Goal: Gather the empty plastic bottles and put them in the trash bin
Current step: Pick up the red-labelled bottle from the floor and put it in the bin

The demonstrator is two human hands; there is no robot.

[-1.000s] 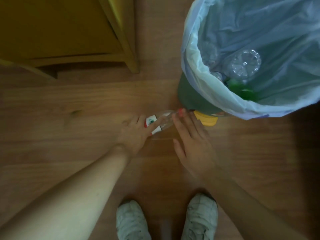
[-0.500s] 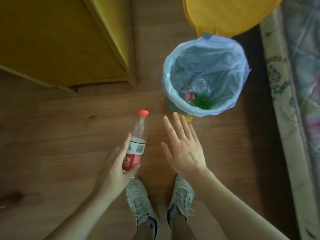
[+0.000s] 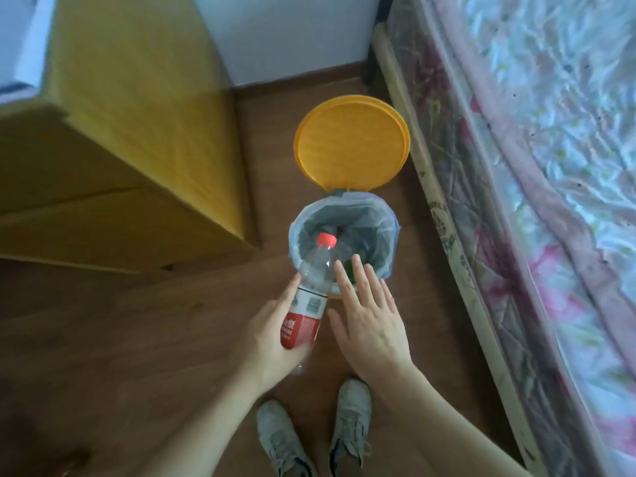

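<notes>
Bottle (image 3: pixel 308 301) gripped in left hand (image 3: pixel 272 335), cap toward bin (image 3: pixel 389 232) at 12 o'clock; right hand (image 3: pixel 371 325) flat, empty. Next, probably: release over the opening.

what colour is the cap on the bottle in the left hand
Red. The cap tops the clear bottle held in the left hand, clearest in the head view.

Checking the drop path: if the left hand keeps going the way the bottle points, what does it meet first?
Probably the bin's open mouth. The left hand holds the bottle with its cap aimed up-frame over the bag rim; nothing shows between. The open right hand sits beside that line. Depth from one view is uncertain.
</notes>
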